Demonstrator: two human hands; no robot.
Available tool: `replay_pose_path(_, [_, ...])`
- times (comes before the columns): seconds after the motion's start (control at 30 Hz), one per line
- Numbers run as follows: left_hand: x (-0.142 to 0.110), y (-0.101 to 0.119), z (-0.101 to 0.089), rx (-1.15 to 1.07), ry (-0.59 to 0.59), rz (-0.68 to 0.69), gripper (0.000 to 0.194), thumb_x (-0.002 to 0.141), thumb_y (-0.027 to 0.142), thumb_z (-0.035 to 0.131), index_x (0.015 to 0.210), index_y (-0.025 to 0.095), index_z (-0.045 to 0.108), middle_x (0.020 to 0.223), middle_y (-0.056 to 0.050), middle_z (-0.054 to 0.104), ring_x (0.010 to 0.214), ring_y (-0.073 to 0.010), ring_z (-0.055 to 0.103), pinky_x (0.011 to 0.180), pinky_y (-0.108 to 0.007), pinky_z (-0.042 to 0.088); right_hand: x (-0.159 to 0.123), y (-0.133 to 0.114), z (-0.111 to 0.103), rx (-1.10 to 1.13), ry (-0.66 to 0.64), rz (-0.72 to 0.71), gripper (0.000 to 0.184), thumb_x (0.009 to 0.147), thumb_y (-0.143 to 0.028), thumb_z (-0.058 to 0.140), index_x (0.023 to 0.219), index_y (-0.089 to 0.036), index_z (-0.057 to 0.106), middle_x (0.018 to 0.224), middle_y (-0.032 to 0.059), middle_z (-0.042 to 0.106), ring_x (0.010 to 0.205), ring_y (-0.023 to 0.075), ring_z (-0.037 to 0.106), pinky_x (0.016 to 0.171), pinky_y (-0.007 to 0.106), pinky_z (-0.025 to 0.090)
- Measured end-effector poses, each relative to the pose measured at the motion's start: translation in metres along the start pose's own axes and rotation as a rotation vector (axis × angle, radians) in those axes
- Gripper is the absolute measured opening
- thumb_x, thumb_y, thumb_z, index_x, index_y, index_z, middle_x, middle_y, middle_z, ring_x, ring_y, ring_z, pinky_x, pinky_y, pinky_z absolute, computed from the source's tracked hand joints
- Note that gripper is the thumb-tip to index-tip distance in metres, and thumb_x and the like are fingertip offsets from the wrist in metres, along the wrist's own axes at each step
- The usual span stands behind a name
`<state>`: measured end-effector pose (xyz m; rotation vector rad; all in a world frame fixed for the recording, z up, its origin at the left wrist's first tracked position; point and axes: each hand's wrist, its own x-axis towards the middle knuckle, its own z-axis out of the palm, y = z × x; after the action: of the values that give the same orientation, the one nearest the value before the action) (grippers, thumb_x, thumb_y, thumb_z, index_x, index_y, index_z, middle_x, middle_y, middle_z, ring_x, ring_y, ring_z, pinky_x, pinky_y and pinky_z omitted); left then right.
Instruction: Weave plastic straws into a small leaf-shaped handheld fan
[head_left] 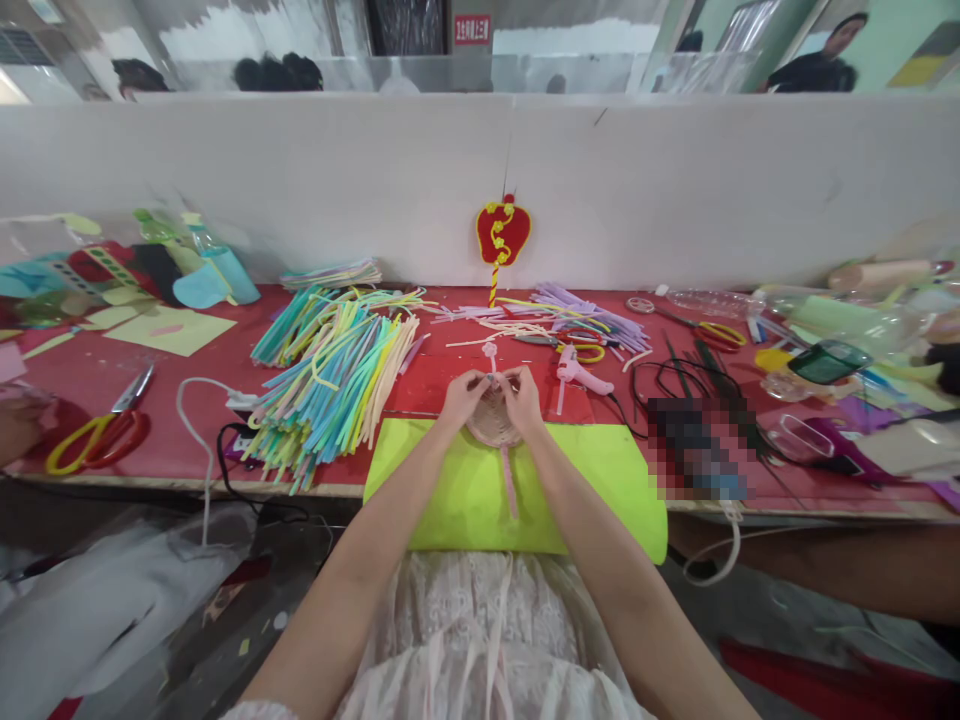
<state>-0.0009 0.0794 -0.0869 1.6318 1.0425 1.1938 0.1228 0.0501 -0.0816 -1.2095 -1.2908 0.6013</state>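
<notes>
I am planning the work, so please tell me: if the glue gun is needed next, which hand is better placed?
Probably the right hand: the glue gun lies on its own side, close by. The left hand is farther away and would likely cross the right. Both are at the disc.

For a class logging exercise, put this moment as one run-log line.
left hand: at disc, far edge; right hand: same edge; disc: partly over lime sheet; glue gun: right of disc
</notes>
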Motion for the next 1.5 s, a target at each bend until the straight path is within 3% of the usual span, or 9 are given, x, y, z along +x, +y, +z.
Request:
replay_pose_path(0.33, [-0.001,-0.002,0.003,-0.233,-0.055,-0.118,0.03,0.068,0.044,0.062,0.069,0.014,0.059,0.061,-0.001,0.062,0.057,-0.0113,0.058,0.061,-0.025,0.047,-0.003,0.001,0.002,-0.062,0.057,-0.049,0.022,0.081,-0.042,0.047,0.082,-0.02,0.045,0.076,0.0029,0.056,0.071,0.0156,0.055,0.067,0.03,0.044])
replay_pose_path(0.57, [0.0,-0.007,0.006,-0.179,-0.038,-0.095,0.03,0.069,0.044,0.06,0.07,0.014,0.061,0.065,-0.001,0.063,0.06,-0.0111,0.058,0.064,-0.024,0.045,-0.004,0.001,0.002,-0.103,0.088,-0.078,0.021,0.082,-0.041,0.045,0.082,-0.02,0.045,0.075,0.0029,0.055,0.071,0.0153,0.053,0.067,0.029,0.043])
replay_pose_path(1.1, [-0.01,0.004,0.022,-0.32,0.099,-0.097,0.028,0.069,0.042,0.06,0.074,0.015,0.062,0.07,0.0,0.061,0.067,-0.0099,0.055,0.068,-0.022,0.043,-0.004,0.0,0.004,-0.084,0.184,-0.041,0.028,0.081,-0.047,0.044,0.082,-0.019,0.045,0.078,0.0038,0.055,0.073,0.0155,0.052,0.07,0.029,0.042])
replay_pose_path(1.5, [-0.008,0.004,0.018,-0.347,0.058,-0.163,0.025,0.064,0.038,0.065,0.071,0.014,0.062,0.066,-0.001,0.063,0.062,-0.0113,0.057,0.066,-0.026,0.045,-0.004,-0.002,0.003,-0.04,0.14,-0.01,0.03,0.079,-0.049,0.045,0.081,-0.02,0.047,0.077,0.0035,0.057,0.072,0.015,0.054,0.068,0.028,0.044])
